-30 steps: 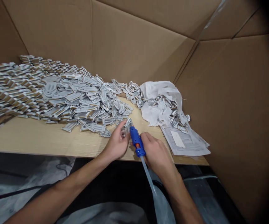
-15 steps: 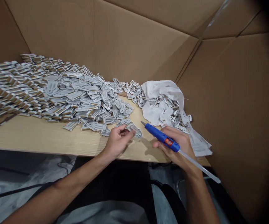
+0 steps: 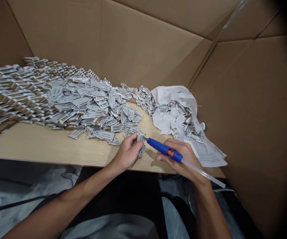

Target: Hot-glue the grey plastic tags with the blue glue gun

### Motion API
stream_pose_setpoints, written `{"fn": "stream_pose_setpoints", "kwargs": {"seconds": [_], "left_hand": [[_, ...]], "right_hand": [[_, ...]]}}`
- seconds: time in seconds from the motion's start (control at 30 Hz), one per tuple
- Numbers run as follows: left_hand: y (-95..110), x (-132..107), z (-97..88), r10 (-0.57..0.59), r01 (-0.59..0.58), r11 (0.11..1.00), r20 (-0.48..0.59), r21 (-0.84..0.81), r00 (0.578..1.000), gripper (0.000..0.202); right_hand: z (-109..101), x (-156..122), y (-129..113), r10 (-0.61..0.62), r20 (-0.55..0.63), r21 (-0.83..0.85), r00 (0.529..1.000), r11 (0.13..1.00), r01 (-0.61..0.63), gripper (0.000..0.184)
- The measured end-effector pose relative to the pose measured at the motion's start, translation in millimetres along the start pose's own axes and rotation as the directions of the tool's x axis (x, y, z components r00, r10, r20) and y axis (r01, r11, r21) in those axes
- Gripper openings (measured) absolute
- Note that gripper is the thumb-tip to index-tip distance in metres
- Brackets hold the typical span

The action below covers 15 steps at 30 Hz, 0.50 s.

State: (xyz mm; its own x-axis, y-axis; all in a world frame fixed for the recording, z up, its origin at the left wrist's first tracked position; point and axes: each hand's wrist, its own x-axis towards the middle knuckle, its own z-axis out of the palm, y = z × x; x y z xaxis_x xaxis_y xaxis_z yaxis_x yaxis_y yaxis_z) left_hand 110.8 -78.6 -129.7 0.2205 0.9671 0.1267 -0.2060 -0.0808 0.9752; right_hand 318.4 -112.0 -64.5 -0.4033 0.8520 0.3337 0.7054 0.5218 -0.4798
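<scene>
My left hand (image 3: 126,153) pinches a small grey plastic piece (image 3: 141,146) just above the light wooden table (image 3: 46,147). My right hand (image 3: 183,159) is closed around a blue glue gun (image 3: 163,150) with a clear glue stick (image 3: 203,172) poking out behind. The gun's nozzle touches the grey piece at its upper right. A big heap of the same grey pieces (image 3: 66,99) lies behind my left hand.
Crumpled white paper with more grey pieces (image 3: 175,113) sits at the right, on printed sheets (image 3: 208,154). Cardboard walls (image 3: 143,43) close in the back and right. A dark cable (image 3: 14,205) runs below the table edge.
My right hand swung the glue gun out to the right, then brought its nozzle back leftward against the grey piece. My left hand turned the piece and kept hold of it.
</scene>
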Motion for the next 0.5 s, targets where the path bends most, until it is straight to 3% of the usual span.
{"fn": "stream_pose_setpoints", "kwargs": {"seconds": [0.5], "left_hand": [[-0.3,-0.2,-1.9,0.018,-0.018,0.999,0.011,0.026,1.0,0.011]], "right_hand": [[3.4,0.4,0.7,-0.008,-0.018,-0.024,1.0,1.0,0.008,0.056]]}}
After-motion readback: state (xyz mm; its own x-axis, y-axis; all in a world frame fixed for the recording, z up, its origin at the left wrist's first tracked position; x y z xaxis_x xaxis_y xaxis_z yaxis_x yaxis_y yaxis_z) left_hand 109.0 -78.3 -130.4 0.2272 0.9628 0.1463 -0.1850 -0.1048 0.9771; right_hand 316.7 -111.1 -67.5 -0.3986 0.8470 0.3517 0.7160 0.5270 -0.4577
